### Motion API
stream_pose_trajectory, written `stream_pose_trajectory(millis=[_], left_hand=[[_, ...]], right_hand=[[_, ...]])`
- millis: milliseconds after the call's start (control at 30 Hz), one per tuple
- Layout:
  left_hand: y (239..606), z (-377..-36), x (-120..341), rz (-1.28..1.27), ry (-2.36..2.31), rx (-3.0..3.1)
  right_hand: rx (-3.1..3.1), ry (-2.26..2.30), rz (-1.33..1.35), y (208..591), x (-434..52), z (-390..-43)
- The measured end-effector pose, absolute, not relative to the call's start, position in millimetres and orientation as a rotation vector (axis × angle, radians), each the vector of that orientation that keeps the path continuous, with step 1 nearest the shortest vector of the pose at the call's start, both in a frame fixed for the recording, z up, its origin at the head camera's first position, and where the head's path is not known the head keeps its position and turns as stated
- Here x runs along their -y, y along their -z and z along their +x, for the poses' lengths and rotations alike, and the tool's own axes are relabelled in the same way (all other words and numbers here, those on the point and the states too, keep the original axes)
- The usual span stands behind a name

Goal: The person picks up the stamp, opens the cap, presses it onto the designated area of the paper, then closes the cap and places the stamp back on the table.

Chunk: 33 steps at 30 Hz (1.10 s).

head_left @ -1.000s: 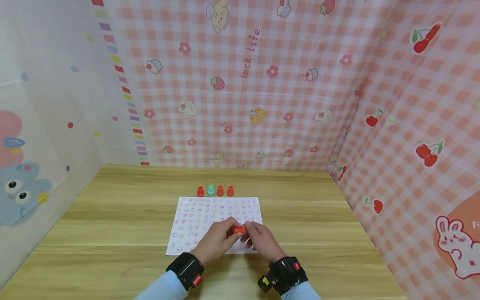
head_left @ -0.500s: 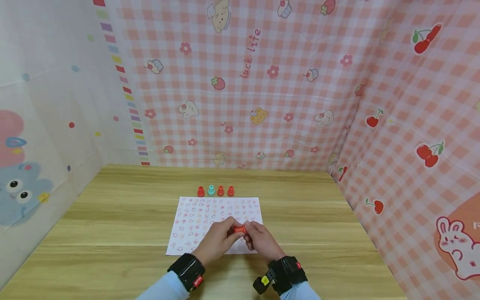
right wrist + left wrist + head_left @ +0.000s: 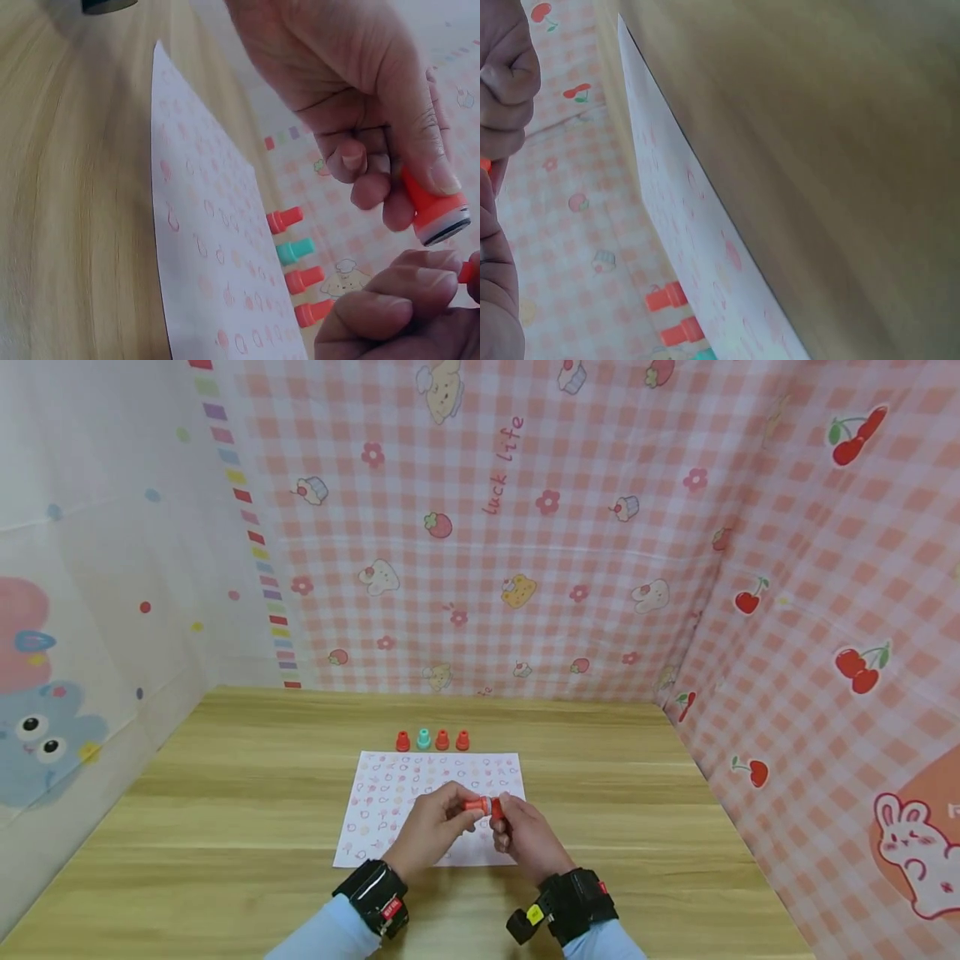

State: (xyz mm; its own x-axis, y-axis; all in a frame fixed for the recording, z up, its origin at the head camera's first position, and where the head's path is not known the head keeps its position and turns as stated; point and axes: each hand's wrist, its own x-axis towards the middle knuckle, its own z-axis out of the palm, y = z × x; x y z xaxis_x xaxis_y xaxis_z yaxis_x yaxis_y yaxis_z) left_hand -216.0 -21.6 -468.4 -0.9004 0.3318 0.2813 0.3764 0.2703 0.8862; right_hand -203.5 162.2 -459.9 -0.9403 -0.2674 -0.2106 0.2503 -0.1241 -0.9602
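Note:
Over the paper, my left hand [image 3: 427, 831] pinches a red self-inking stamp [image 3: 475, 806] between thumb and fingers. In the right wrist view, its white-banded, dark end [image 3: 446, 226] is uncovered and points towards my right hand [image 3: 531, 837]. That hand pinches a small red piece, apparently the stamp's cap [image 3: 466, 273], mostly hidden by its fingers. A narrow gap separates cap and stamp in the right wrist view. Beneath both hands lies a white sheet of paper [image 3: 375, 814] covered in rows of small red and pink prints.
Behind the paper stand several stamps in a row: a red stamp [image 3: 402, 742], a teal stamp [image 3: 423, 740], then a red stamp [image 3: 442, 741] and another red stamp [image 3: 462, 741]. They stand on a wooden table [image 3: 225, 793], with patterned cloth walls [image 3: 480, 635] at the back and sides.
The two hands have drawn slightly apart and a little upward. The red cap has come away from the stamp, showing a pale band between them. The standing stamps and paper have stayed put.

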Motion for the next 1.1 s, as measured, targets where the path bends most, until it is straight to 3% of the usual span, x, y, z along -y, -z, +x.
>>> stream_pose_trajectory(millis=[700,1100], left_hand=[[462.3,-224.4,31.4,-0.897,1.385,2.638],[470.6,-227.9,33.9,-1.125,0.911,2.820]], right_hand=[[-2.172,1.910,-0.035,454.4,-170.1,-204.5],[-2.178,1.925,-0.031,458.2,-168.0,-205.4]])
